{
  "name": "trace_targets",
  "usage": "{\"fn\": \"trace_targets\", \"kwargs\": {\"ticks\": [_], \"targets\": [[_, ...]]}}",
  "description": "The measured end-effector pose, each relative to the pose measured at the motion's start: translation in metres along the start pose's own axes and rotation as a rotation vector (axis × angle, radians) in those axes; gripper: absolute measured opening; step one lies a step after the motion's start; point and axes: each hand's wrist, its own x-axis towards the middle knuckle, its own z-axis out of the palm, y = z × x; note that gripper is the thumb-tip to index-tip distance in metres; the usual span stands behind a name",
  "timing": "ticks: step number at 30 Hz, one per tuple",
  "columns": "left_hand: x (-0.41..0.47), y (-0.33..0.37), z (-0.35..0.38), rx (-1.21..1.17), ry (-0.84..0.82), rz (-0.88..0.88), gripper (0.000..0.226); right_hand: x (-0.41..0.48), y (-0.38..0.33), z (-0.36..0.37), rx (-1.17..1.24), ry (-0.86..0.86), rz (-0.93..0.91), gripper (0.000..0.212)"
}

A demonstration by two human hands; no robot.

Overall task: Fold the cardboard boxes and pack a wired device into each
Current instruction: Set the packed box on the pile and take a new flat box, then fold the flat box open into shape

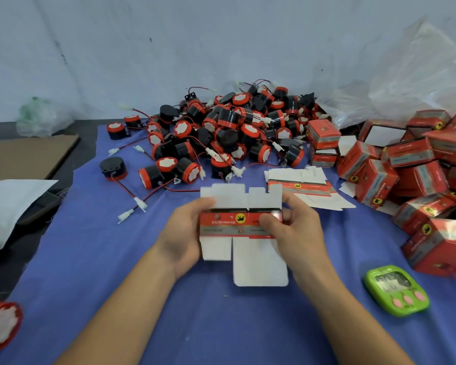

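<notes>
Centrally, I held one unfolded red-and-white carton blank (229,225) over the blue cloth (111,259). My left hand (181,233) gripped its left edge, and my right hand (295,233) pinched its right end, thumb on the printed band. Black-and-red wired devices (221,133) lay heaped beyond. Spare flat blanks (298,185) lay near, folded boxes (406,167) at right, and a green timer (396,289) beside them.
</notes>
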Motion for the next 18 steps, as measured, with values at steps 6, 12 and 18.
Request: {"fn": "trace_targets", "kwargs": {"ticks": [6,12,18], "targets": [[0.001,0.009,-0.011,0.094,0.057,0.013,0.054,0.006,0.009,-0.003,0.016,-0.18,0.088,0.036],[-0.007,0.009,-0.009,0.102,-0.14,-0.07,0.054,0.005,0.008,0.001,-0.029,-0.219,0.072,0.039],[-0.009,0.008,-0.009,0.179,-0.23,-0.102,0.027,0.002,0.004,0.003,-0.068,-0.248,0.01,0.037]]}}
